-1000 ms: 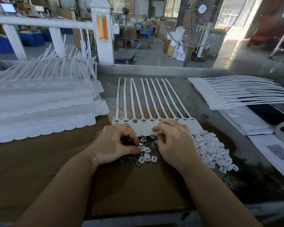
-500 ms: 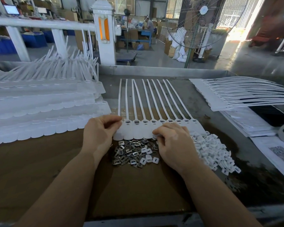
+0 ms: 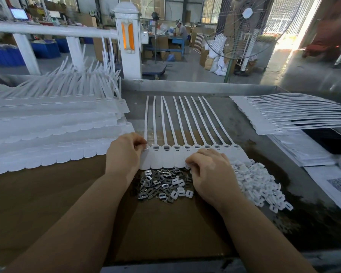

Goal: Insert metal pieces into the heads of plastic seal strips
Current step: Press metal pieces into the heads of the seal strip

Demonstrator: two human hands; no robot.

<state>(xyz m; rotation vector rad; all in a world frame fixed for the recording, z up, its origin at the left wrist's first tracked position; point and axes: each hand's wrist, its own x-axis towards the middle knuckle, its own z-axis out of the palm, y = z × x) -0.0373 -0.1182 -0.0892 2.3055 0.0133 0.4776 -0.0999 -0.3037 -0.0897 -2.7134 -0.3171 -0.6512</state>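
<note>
A joined row of white plastic seal strips (image 3: 177, 152) lies flat on the table, tails pointing away from me. Several heads show a metal piece in their slot. My left hand (image 3: 124, 152) has its curled fingertips at the leftmost strip head; whether it holds a metal piece I cannot tell. My right hand (image 3: 209, 170) rests on the flags near the row's middle, its fingertips pinching a flag's lower edge. A pile of loose metal pieces (image 3: 158, 184) lies just below the row, between my wrists. A heap of small white plastic caps (image 3: 256, 180) spreads to the right of my right hand.
Tall stacks of white seal strips (image 3: 47, 138) fill the left of the table. Another fanned stack of strips (image 3: 283, 115) lies at the right, with paper sheets (image 3: 307, 152) beside it. A metal table rim (image 3: 185, 86) runs along the back. Brown cardboard (image 3: 165, 233) covers the near surface.
My left hand left the metal pile and moved up and left to the leftmost strip head. My right hand stayed on the flags.
</note>
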